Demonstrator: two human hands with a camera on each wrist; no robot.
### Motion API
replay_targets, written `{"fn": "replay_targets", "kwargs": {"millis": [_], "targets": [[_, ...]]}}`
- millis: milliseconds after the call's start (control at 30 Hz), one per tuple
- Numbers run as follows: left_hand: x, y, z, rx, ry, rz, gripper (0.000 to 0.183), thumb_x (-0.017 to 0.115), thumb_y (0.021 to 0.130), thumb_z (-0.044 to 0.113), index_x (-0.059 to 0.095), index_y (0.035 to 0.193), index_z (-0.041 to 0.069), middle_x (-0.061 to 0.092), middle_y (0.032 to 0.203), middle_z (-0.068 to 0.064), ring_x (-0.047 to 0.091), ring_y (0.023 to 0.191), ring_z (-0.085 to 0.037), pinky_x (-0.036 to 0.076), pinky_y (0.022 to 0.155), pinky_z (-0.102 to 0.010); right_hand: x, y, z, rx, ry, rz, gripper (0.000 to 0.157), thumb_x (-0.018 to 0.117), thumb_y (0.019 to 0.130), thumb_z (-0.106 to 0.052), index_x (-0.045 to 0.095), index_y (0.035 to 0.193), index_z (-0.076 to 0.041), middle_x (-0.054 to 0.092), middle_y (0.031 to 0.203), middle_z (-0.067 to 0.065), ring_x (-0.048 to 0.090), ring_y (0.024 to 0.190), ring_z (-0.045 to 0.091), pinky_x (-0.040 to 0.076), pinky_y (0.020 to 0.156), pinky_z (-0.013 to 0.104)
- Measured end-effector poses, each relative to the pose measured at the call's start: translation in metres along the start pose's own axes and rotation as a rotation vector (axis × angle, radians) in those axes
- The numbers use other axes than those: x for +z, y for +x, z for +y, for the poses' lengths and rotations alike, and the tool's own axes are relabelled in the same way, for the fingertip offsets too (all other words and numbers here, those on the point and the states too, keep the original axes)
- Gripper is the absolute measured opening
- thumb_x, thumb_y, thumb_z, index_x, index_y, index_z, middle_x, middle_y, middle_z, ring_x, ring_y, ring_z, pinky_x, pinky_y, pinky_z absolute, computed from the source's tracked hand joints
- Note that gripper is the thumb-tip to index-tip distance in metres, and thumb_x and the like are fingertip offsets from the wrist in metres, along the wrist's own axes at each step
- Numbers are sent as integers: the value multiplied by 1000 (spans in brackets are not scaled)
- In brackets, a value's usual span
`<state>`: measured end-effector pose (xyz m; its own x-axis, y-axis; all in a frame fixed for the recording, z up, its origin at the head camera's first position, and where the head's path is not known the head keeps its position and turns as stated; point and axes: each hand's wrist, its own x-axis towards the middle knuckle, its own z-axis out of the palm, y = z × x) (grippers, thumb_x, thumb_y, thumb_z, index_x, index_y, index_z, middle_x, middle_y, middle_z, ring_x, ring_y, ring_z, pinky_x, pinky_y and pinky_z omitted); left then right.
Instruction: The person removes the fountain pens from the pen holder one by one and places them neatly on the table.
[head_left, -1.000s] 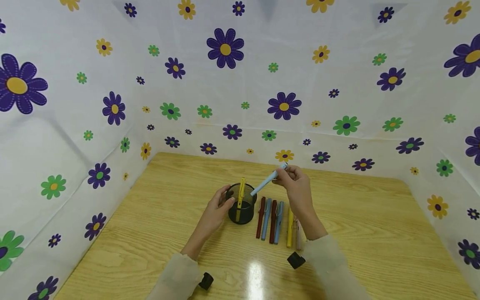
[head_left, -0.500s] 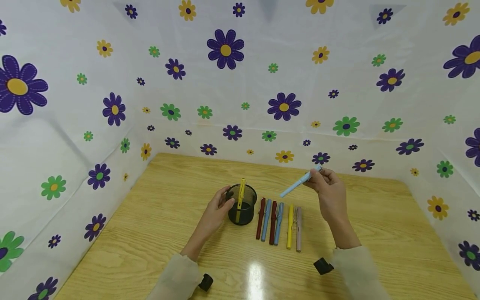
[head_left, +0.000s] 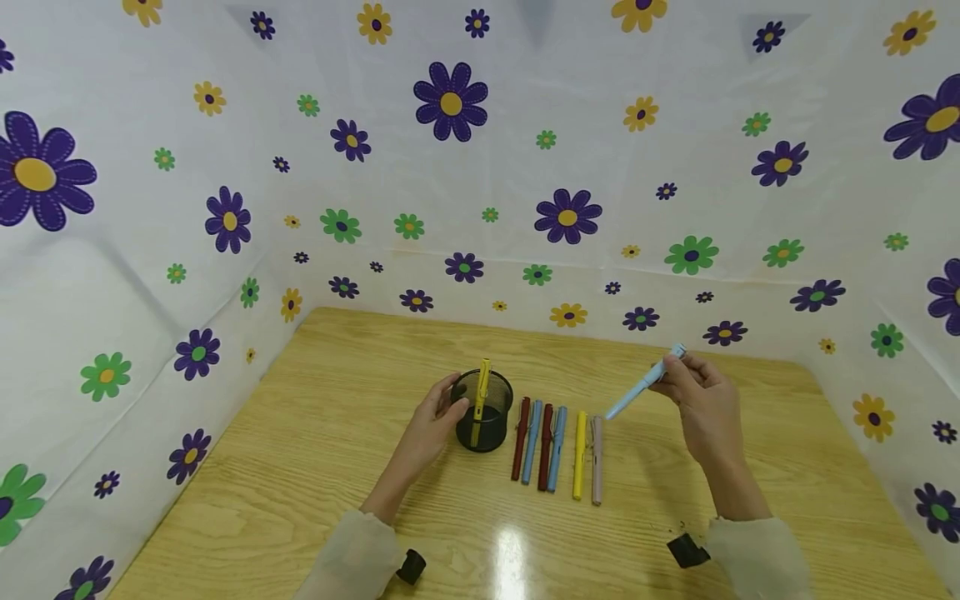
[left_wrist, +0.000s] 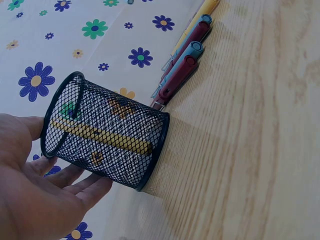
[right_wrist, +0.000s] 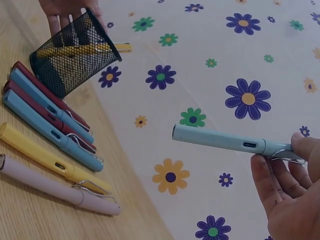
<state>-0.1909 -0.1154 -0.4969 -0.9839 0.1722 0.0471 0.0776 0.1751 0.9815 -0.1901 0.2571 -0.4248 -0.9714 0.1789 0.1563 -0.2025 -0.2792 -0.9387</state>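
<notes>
My left hand [head_left: 426,427] holds a black mesh pen cup [left_wrist: 107,132] by its side, thumb at the rim and fingers along the wall. One yellow pen [head_left: 482,388] leans upright inside it. Over the table's right part, my right hand [head_left: 708,408] pinches a light blue pen [right_wrist: 215,139] near its clip end, its other end tilted down to the left. Beside the cup lies a row of pens: a dark red pen [head_left: 521,439], a blue pen [head_left: 532,442], a second dark red pen [head_left: 546,447], a second blue pen [head_left: 557,450], a yellow pen [right_wrist: 52,159] and a pale pink pen [right_wrist: 57,185].
The wooden table [head_left: 315,467] runs back to a white flower-printed cloth [head_left: 495,167] at the rear and sides. A black wrist piece sits below each sleeve, one left [head_left: 411,567] and one right [head_left: 687,551].
My right hand has carried the light blue pen rightward from the cup's rim, past the row, and slightly toward me. The left hand and the cup stay in place.
</notes>
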Motion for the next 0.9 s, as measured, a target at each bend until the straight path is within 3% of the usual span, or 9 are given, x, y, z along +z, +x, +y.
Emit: {"fn": "replay_targets", "kwargs": {"millis": [433,900], "targets": [[0,0,0,-6,8,1,60,54,110,26,31,162,7,23,166,-26,22,153,-43,26,121,-56,-26,-9,5,55,-109,3,17,68,102,-16,64,110,-2,72,91,3,70,84,12,61,81,27],[0,-1,1,-6,-5,1,60,55,110,26,32,162,9,23,165,-27,21,153,-43,25,121,-57,-36,-17,14,123,-195,-24,25,68,102,-22,64,114,0,72,92,0,71,82,11,60,81,26]]}}
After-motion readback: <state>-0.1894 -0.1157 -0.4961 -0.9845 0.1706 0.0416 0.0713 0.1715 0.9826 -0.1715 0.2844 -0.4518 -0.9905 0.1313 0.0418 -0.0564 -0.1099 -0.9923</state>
